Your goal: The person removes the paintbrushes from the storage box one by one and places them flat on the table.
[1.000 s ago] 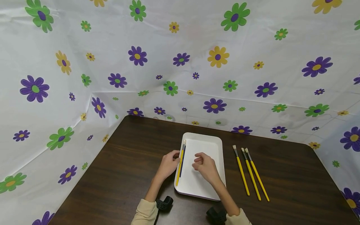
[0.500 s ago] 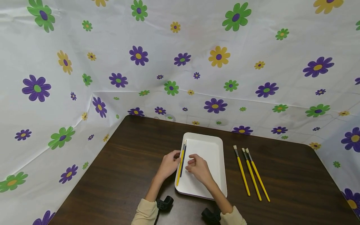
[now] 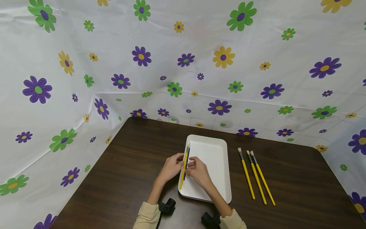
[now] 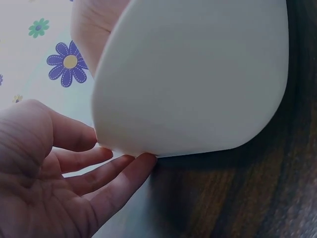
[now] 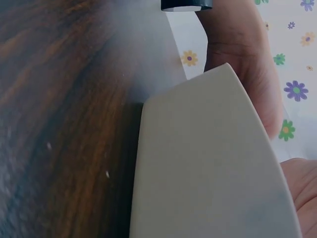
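A white tray [image 3: 210, 178] lies on the table. Along its inner left side rest a yellow-handled paintbrush [image 3: 183, 173] and a thin dark-handled paintbrush [image 3: 188, 154], side by side. My left hand [image 3: 171, 167] is at the tray's left edge; in the left wrist view its fingertips [image 4: 143, 161] touch the outer wall. My right hand [image 3: 199, 173] is over the tray, fingers loosely bent, tips at the dark-handled brush; whether they touch it is unclear. In the right wrist view the tray wall [image 5: 208, 163] hides part of this hand.
Three yellow-handled flat paintbrushes [image 3: 246, 175] lie on the dark wooden table [image 3: 137, 159] right of the tray. A flowered cloth [image 3: 160, 73] hangs behind and at the sides. Black wrist cameras [image 3: 167, 206] sit on both wrists.
My right hand has moved left across the tray, up to the two brushes lying in it. The left hand, the tray and the brushes stay in place.
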Demonstrator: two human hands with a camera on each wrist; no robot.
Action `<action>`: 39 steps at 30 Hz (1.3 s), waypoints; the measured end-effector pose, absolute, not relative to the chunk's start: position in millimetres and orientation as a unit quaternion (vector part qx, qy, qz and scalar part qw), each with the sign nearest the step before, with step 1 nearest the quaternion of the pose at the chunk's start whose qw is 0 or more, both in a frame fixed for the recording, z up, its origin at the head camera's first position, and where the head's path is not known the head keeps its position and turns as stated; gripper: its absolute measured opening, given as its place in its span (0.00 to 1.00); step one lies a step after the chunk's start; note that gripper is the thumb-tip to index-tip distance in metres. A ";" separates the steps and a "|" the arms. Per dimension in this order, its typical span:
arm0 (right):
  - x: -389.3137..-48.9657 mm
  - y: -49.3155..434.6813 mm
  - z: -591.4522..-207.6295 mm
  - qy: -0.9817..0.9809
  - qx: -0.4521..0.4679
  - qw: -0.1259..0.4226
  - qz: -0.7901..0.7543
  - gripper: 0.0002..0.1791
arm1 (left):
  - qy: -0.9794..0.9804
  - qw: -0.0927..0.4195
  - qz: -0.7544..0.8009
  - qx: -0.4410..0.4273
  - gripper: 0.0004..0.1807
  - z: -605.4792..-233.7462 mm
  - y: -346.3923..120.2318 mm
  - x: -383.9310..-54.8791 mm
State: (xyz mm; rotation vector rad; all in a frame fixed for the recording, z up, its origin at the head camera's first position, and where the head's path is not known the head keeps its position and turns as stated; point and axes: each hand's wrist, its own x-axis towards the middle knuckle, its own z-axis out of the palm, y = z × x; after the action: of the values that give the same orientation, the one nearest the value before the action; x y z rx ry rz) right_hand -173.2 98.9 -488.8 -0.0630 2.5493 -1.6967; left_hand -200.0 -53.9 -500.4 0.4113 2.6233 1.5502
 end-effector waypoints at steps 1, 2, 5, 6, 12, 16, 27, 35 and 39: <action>-173.2 98.1 -488.7 0.831 -0.019 0.040 -0.555 0.29 | 0.853 0.033 0.503 0.134 0.19 -500.4 -53.7 -200.1; -173.5 97.3 -489.2 0.832 -0.018 0.039 -0.553 0.29 | 0.853 0.034 0.502 0.135 0.19 -500.1 -53.7 -200.0; -173.6 95.1 -490.7 0.833 -0.019 0.034 -0.551 0.29 | 0.855 0.032 0.500 0.138 0.19 -499.5 -53.6 -200.1; -173.7 94.3 -491.2 0.835 -0.018 0.034 -0.550 0.29 | 0.854 0.032 0.501 0.138 0.19 -499.2 -53.8 -199.8; -172.4 90.6 -495.3 0.839 -0.017 0.033 -0.542 0.30 | 0.844 0.049 0.518 0.129 0.20 -497.6 -54.4 -196.4; -172.4 88.8 -496.3 0.837 -0.022 0.027 -0.547 0.30 | 0.837 0.055 0.531 0.122 0.20 -497.9 -54.8 -195.5; -172.6 86.3 -493.6 0.832 -0.016 0.029 -0.554 0.31 | 0.837 0.048 0.532 0.119 0.20 -498.3 -55.2 -197.2; -171.0 86.6 -492.9 0.828 -0.019 0.035 -0.560 0.28 | 0.843 0.042 0.523 0.122 0.20 -498.1 -53.9 -198.0; -170.8 87.1 -493.3 0.824 -0.021 0.039 -0.565 0.28 | 0.843 0.040 0.523 0.123 0.20 -498.5 -53.2 -197.6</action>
State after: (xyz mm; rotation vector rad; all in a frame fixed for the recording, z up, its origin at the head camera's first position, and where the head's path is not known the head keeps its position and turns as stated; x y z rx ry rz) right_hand -170.8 87.1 -493.3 -0.0648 2.5269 -1.7323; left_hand -197.6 -53.2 -498.5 0.3764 2.5823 1.6013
